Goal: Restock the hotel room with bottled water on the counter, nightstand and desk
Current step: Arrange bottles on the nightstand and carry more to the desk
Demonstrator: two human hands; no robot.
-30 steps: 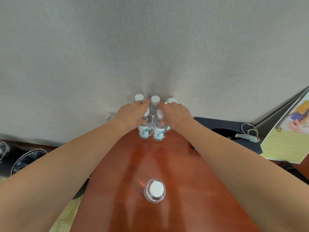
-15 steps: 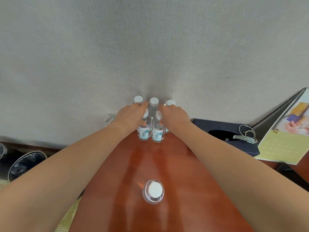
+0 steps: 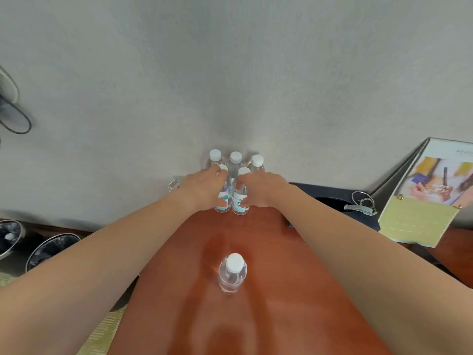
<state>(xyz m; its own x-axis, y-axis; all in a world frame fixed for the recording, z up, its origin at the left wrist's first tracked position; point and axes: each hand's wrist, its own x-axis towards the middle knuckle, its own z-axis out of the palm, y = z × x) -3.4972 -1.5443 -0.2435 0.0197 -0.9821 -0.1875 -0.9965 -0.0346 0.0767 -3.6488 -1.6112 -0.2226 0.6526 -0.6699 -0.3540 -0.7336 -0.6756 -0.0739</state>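
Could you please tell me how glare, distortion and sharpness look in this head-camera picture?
Head view: wide-angle bending stretches both forearms toward the lower corners; the glossy table mirrors them, with a pale sheen by the lone bottle; soft shadow falls on the wall behind the rear bottles; labels on the left front bottle and right front bottle are too soft to read.

Bottles (image 3: 235, 160) clustered at counter (image 3: 256, 316) back against wall (image 3: 230, 73), lone bottle (image 3: 232, 275) in front, tray (image 3: 330, 198) and booklet (image 3: 419, 219) right, bins (image 3: 51, 249) left.
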